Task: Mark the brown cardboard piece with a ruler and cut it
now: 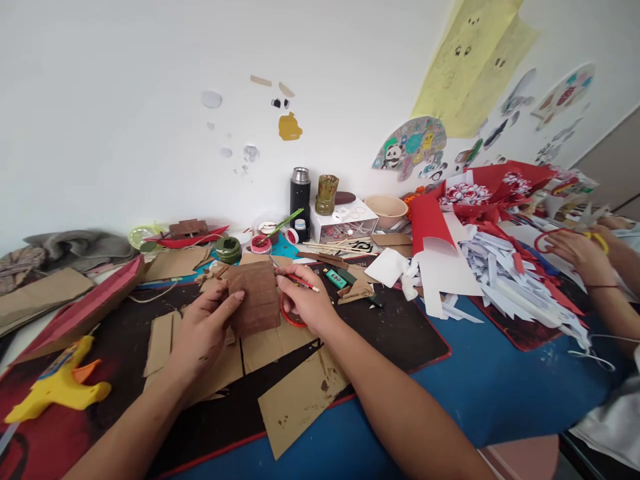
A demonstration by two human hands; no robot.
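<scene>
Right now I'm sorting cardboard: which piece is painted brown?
The brown-painted cardboard piece held between the left hand and right hand; the flat tan cardboard sheets on the mat are unpainted.

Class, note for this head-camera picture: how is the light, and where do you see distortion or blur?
Head view: soft, even daylight with faint shadows and no glare; wide-angle lens tilts the table edge; left hand, right hand and brown cardboard piece are sharp; the co-worker's hand at the right edge is stretched, slightly soft.
</scene>
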